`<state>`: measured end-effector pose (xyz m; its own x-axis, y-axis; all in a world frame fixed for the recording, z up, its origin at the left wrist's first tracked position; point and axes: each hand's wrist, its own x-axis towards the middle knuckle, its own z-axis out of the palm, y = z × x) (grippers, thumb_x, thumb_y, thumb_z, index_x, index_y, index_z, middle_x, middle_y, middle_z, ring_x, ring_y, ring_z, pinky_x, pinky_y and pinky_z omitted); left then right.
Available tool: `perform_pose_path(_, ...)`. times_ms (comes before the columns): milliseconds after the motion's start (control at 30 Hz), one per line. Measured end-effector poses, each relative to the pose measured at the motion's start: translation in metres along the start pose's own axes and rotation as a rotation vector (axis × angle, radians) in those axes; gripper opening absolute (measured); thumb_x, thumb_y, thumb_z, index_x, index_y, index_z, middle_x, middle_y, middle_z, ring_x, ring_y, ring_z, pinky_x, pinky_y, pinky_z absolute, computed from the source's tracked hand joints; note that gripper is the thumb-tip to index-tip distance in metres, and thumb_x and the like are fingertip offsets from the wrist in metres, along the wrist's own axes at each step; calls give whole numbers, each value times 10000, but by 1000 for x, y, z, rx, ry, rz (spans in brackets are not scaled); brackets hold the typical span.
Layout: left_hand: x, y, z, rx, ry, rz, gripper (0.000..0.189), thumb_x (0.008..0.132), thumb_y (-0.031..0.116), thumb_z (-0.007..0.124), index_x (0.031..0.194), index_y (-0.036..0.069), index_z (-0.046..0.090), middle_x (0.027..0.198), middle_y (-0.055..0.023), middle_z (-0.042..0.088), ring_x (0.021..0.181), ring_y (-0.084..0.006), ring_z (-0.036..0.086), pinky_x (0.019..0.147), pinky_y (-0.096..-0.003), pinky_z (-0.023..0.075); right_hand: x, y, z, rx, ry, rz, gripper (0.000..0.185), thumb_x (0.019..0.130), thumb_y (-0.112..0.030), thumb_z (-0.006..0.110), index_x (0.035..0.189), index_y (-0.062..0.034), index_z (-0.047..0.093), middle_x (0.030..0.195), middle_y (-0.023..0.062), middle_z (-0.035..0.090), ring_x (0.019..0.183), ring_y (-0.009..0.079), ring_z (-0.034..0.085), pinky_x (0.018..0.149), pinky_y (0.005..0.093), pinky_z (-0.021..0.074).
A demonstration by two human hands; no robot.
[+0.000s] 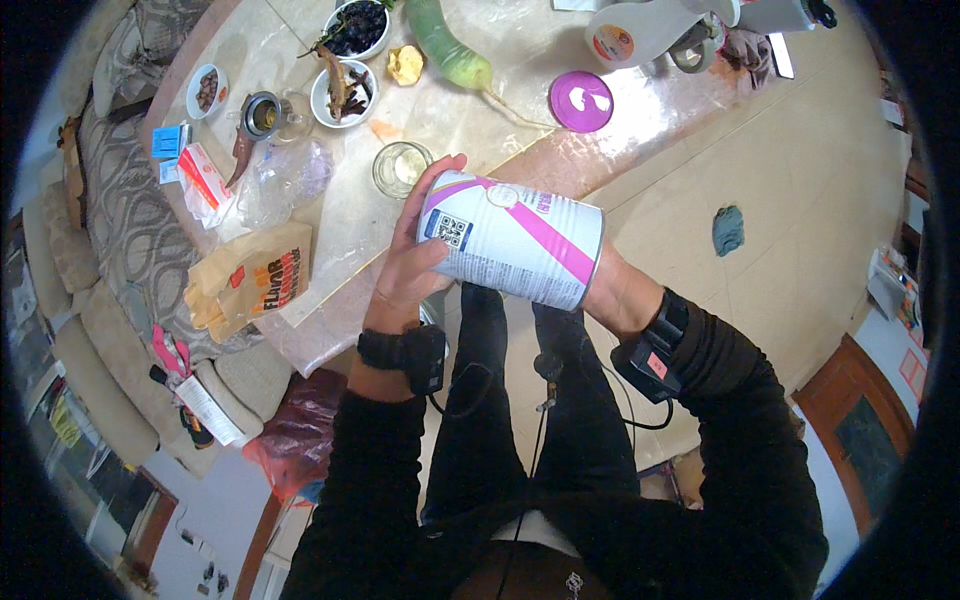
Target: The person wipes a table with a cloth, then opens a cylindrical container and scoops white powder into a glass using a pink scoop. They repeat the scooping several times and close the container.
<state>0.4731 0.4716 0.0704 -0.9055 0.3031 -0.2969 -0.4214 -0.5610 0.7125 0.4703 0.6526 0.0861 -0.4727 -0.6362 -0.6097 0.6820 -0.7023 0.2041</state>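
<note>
Both my hands hold a white and purple cylindrical can (514, 238), tipped on its side above the table's near edge. My left hand (416, 259) grips its left end, with the thumb on the printed side. Most of my right hand (619, 289) is hidden behind the can's right end. Beyond the can, a round purple plastic lid (582, 102) lies on the table, beside the root tip of a green radish (448, 49). A glass cup (401, 169) stands just past my left fingertips. The can's ends face away from view.
On the marble-look table (337, 262) are white bowls of food, a glass teapot with a strainer (262, 116), a plastic bag (281, 180), a brown paper bag (251, 281) and a translucent jug (645, 34). A cloth (727, 230) lies on the tiled floor. A sofa stands at left.
</note>
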Motion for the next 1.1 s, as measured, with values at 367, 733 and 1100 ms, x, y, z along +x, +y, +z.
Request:
perform_pose_path(367,9,4,5,-21,0,-23,897,607,223,716,1347,-2,263,1246,-128,444,1150,-230,457,963,-346,386,2,-11,-3,-61,35,-3,325,911,-221,458,1143,3,502,1002,167,607,829,272,639,676,351,553)
perform_pose_path(733,9,2,1,-37,27,-125,867,586,195,675,1335,-17,294,1221,-110,444,1124,-198,460,981,-303,345,9,-7,-3,-175,56,15,343,870,-206,551,1153,-18,507,982,138,623,803,244,645,634,324,555)
perform_pose_path(1100,11,1,-6,87,-18,-92,856,616,221,684,1338,-22,292,1199,-100,465,1108,-181,458,964,-291,338,19,-12,-13,-46,12,176,394,901,-209,493,1246,-30,425,1083,150,585,885,250,631,689,326,549)
